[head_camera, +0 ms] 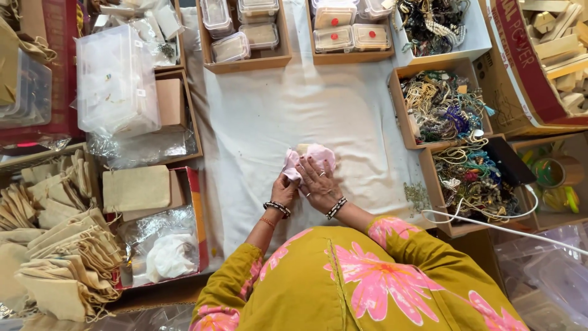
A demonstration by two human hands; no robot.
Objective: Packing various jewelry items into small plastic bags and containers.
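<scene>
In the head view, a small bundle of pale pink cloth [311, 157] is seen near the middle of the worktop [257, 116], which is covered by a white sheet. The right hand [316, 182] is laid flat on the near part of the cloth, fingers spread, so its grip is open and pressing rather than clasping. The left hand [285, 189] is set against the cloth's left edge, its fingers curled onto the fabric; whether the fabric is actually pinched cannot be told. A beaded bracelet is worn on each wrist, two in all. Behind the cloth, two wooden trays [248, 61] of lidded clear plastic containers are placed side by side; in the right tray two lids with red dots can be counted. To the right, three open boxes of tangled necklaces and beads [442, 105] are ranged one behind another. To the left, a clear plastic tub [116, 83] is stood, and below it a flat beige cloth pouch [136, 189]. A heap of further beige drawstring pouches [58, 257] is piled at the far left, too many to count.
</scene>
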